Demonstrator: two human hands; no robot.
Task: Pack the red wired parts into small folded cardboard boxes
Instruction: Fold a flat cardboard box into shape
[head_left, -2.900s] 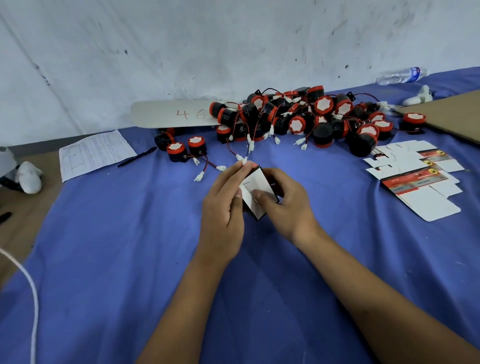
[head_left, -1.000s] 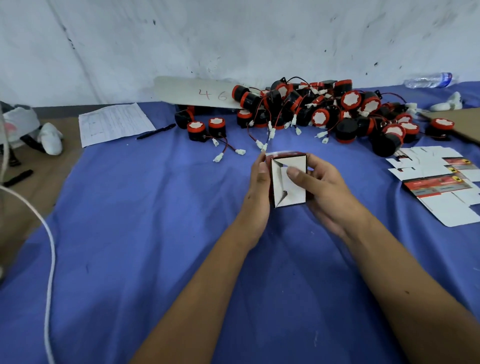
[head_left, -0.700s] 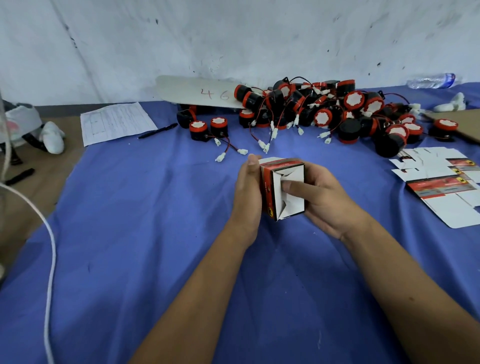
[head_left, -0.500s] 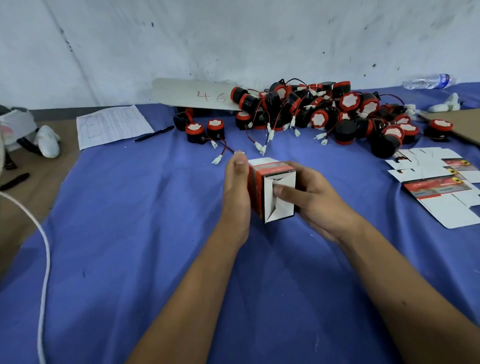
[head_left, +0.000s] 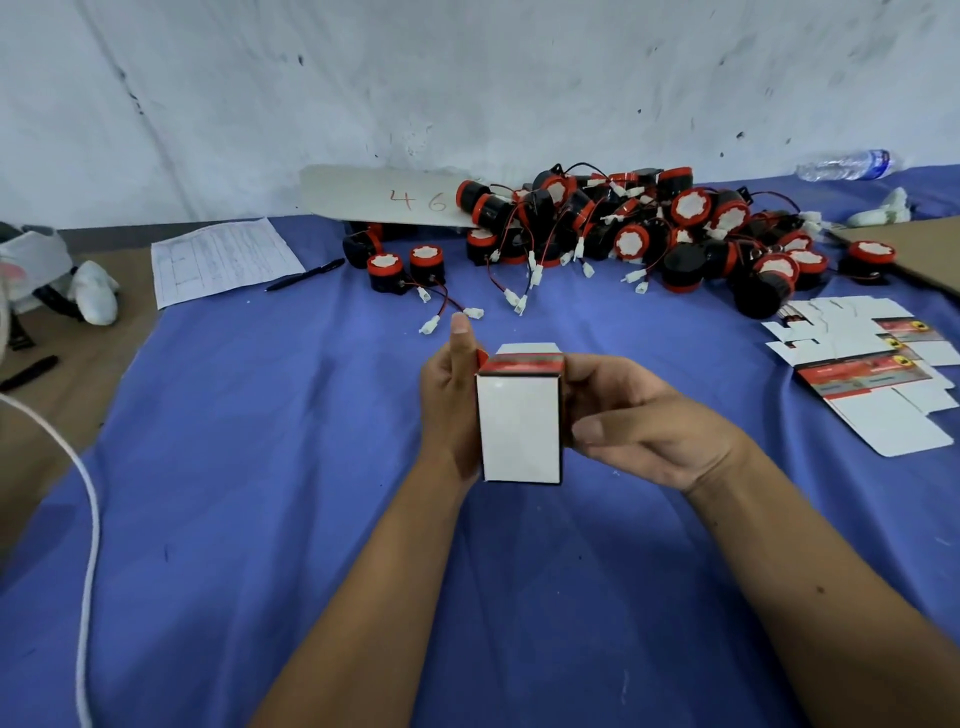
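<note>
Since the earliest picture, the small white folded cardboard box with a red printed band (head_left: 519, 426) has gone from a part-folded blank to an erected box. Half a second ago its near end showed an open fold with a triangular gap; that end is now a flat, closed white face turned toward the camera. The left hand (head_left: 451, 402) has moved from flat against the box's left side to gripping it, thumb raised. The right hand (head_left: 641, 423) has taken its fingers off the end flap and now clasps the right side.
</note>
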